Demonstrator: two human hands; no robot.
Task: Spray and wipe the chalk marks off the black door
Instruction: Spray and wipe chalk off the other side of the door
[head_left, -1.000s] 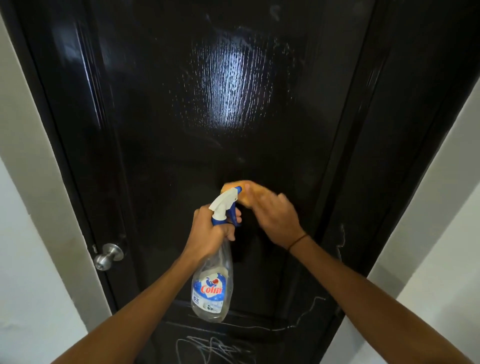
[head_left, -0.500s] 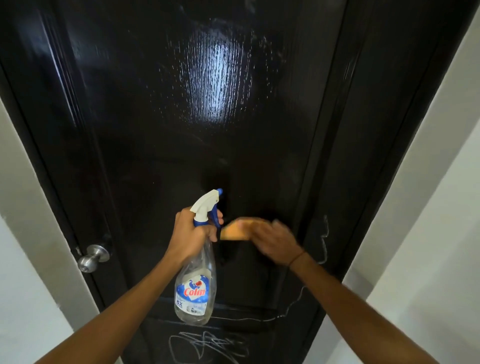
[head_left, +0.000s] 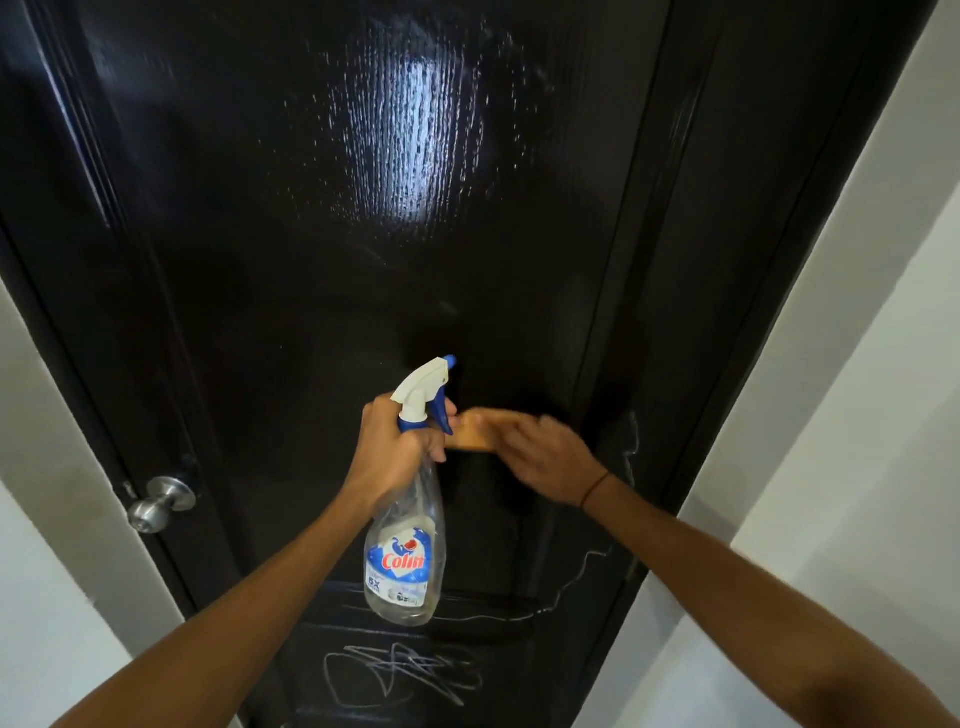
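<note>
The glossy black door (head_left: 322, 270) fills the view, with a wet sheen in its upper middle. My left hand (head_left: 397, 449) grips the neck of a clear spray bottle (head_left: 405, 561) with a white and blue trigger head, its nozzle pointing at the door. To its right, my right hand (head_left: 550, 462) presses an orange cloth (head_left: 475, 431) flat against the door, blurred by motion. White chalk scribbles (head_left: 405, 673) sit low on the door, and a thin chalk line (head_left: 582, 566) runs up its right edge.
A round silver doorknob (head_left: 161, 501) sticks out at the door's left edge. Pale walls (head_left: 857, 364) flank the dark frame on both sides.
My right hand with the cloth slid down and to the right across the door. The left hand with the bottle stayed about level as my view tilted down, showing more scribbles.
</note>
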